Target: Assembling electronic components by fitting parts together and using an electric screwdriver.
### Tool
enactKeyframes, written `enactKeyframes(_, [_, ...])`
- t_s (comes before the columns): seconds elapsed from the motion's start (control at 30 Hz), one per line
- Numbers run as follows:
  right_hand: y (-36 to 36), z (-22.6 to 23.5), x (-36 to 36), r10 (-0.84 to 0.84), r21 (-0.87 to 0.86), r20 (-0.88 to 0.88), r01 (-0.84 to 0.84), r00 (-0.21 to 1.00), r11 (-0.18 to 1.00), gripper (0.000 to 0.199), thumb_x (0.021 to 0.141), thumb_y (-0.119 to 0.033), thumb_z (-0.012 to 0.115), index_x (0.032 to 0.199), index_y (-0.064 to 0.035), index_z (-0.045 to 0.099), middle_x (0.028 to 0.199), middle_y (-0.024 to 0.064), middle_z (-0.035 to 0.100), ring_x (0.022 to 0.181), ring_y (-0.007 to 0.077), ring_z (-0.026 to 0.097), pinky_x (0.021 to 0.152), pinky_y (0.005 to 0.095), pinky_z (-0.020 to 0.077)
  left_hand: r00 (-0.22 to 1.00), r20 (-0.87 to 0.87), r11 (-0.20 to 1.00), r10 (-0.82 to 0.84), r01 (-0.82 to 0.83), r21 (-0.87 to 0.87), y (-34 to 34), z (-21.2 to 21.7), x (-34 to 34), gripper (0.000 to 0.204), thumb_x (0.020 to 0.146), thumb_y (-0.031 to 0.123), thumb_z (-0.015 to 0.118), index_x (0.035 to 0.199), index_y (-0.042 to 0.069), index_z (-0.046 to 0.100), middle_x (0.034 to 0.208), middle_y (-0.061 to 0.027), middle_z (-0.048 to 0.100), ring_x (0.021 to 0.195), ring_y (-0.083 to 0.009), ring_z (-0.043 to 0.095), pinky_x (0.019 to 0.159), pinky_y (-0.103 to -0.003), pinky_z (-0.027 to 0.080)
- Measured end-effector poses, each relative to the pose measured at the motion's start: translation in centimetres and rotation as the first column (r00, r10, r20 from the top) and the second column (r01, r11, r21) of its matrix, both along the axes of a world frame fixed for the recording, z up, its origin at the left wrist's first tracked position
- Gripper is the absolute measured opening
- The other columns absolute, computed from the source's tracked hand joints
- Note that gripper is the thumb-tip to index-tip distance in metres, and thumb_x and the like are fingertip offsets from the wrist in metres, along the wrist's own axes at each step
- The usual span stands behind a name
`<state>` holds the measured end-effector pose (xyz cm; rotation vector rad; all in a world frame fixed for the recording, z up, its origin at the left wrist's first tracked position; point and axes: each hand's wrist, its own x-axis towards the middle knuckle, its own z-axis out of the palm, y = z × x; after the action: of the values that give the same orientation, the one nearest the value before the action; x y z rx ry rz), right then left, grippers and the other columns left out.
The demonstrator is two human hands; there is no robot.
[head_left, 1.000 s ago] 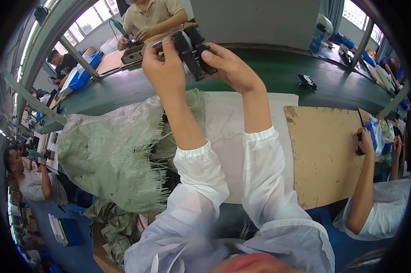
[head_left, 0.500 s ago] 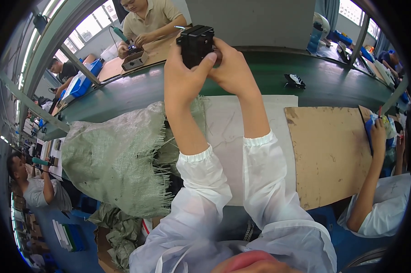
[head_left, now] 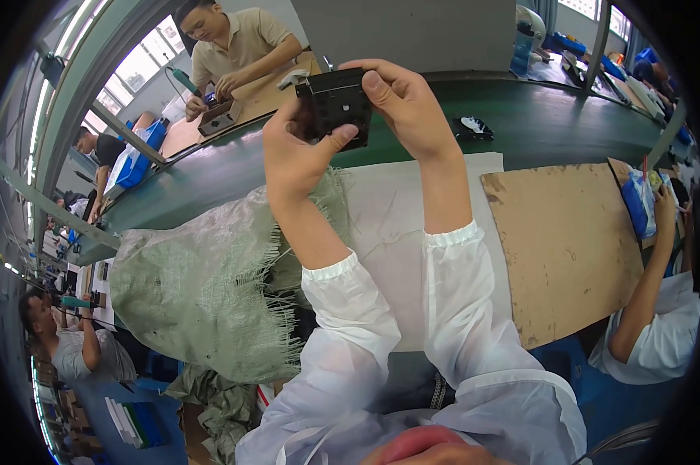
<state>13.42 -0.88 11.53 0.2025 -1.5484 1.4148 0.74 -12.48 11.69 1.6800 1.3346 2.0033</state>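
Both hands have closed in on the black boxy part (head_left: 336,103), which a second ago was spread wider between them and now sits compact, raised above the green counter (head_left: 234,167). Left hand (head_left: 296,151) grips it from below and the side, thumb pressed across its lower face; right hand (head_left: 412,108) clamps the top and right edge, fingers (head_left: 375,84) curled over the corner. White sleeves (head_left: 458,310) run down to the lower edge. Beneath the forearms lie a frayed green woven sack (head_left: 203,287), a white sheet (head_left: 389,225) and a brown cardboard board (head_left: 567,240). Across the counter another person (head_left: 237,43) works on what seems a similar part.
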Motion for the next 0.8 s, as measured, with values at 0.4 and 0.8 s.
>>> enactKeyframes(0.4, [1.4,-2.1,-1.7,-0.106,-0.360,0.068,0.123,0.992,0.925,0.042,0.097,-0.036,0.065,0.114,0.0023,0.066,0.094,0.0099,0.069,0.080,0.0148,0.063,0.076,0.0238,0.0510,0.996,0.084,0.993,0.020,-0.010,-0.116,3.1,-1.8,-1.0,0.043,0.073,-0.001,0.078,0.113,-0.008,0.062,0.097,-0.0144,0.070,0.080,-0.0185,0.066,0.076,-0.026,0.053])
enactKeyframes(0.8, [4.4,-3.7,-1.2,-0.166,-0.703,-0.060,0.076,0.984,0.707,0.037,0.096,-0.028,0.058,0.115,0.0034,0.063,0.120,0.0224,0.057,0.113,0.0290,0.051,0.099,0.0367,0.0381,0.905,0.417,0.990,0.083,-0.028,-0.136,7.8,-6.6,-2.7,0.037,0.082,0.008,0.072,0.112,-0.013,0.063,0.094,-0.0176,0.069,0.080,-0.0189,0.066,0.072,-0.022,0.053])
